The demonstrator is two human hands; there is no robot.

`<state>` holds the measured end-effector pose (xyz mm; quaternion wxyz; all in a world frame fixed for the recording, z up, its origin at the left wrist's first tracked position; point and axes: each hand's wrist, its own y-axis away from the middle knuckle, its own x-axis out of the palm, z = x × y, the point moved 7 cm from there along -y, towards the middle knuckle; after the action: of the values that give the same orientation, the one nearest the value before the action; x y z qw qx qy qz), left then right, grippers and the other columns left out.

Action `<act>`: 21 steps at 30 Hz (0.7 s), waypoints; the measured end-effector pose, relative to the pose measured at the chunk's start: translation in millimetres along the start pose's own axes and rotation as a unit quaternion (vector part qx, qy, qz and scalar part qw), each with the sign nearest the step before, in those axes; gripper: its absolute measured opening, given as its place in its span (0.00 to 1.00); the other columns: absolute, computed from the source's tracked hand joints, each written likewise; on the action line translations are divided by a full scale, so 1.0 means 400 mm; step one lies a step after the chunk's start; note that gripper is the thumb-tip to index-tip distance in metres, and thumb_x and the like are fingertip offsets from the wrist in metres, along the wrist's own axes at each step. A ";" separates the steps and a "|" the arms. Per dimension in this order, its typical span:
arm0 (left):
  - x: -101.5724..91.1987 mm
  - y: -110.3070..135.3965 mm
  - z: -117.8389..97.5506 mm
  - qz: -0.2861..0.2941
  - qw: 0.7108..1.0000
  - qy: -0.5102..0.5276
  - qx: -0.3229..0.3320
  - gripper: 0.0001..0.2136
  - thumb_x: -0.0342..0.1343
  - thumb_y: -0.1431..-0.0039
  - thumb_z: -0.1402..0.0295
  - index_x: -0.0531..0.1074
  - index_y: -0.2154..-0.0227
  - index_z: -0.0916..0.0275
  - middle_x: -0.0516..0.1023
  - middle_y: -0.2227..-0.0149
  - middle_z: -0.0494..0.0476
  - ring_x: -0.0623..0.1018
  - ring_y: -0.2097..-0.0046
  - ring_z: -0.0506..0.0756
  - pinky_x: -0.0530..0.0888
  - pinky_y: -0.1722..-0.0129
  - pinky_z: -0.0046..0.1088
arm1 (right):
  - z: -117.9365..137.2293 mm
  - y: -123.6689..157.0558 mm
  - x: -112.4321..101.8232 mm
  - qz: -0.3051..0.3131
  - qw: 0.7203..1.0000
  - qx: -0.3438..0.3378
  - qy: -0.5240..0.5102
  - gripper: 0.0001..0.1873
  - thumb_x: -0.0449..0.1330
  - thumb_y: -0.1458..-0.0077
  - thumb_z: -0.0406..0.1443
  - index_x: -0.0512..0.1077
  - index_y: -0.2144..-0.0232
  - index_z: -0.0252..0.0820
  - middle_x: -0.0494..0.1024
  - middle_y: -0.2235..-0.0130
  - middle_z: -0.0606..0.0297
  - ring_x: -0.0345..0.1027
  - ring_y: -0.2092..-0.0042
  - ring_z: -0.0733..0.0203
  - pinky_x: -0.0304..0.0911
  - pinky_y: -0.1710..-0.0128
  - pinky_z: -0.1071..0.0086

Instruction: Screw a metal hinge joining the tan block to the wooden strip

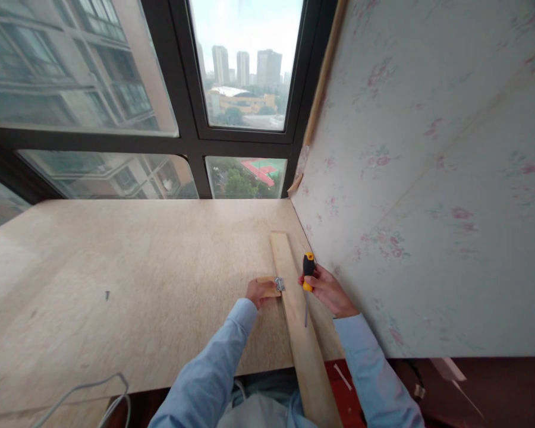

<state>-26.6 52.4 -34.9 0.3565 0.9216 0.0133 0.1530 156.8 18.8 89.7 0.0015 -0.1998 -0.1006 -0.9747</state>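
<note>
My left hand (pixel 259 292) grips a short piece of wood (pixel 267 279) that meets the side of a long wooden board (pixel 296 324). Where the two pieces join sits a small metal hinge (pixel 279 284). My right hand (pixel 327 288), to the right of the board, is closed around a yellow-and-black screwdriver (pixel 309 266). Its handle points up and its thin shaft hangs down over the board, with the tip apart from the hinge. My left fingertips are partly hidden behind the short piece.
A small screw (pixel 107 295) stands on the plywood surface (pixel 160 255) at the left. A grey cable (pixel 93 385) loops over the near left edge. The papered wall (pixel 428 196) rises close on the right; windows (pixel 245 135) line the back.
</note>
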 end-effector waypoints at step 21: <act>-0.005 -0.027 0.020 0.015 1.000 -0.001 0.003 0.14 0.67 0.62 0.78 0.74 0.68 0.69 0.80 0.68 0.61 0.80 0.66 0.59 0.78 0.67 0.33 | 0.076 -0.029 0.002 -0.134 0.932 -0.292 0.169 0.15 0.65 0.48 0.41 0.70 0.59 0.43 0.80 0.57 0.59 0.75 0.55 0.53 0.69 0.53 0.56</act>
<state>-25.4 55.0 -48.2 0.3510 0.9230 -0.0003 0.1579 167.2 36.2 115.0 -0.1708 -0.0082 0.1638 -0.9716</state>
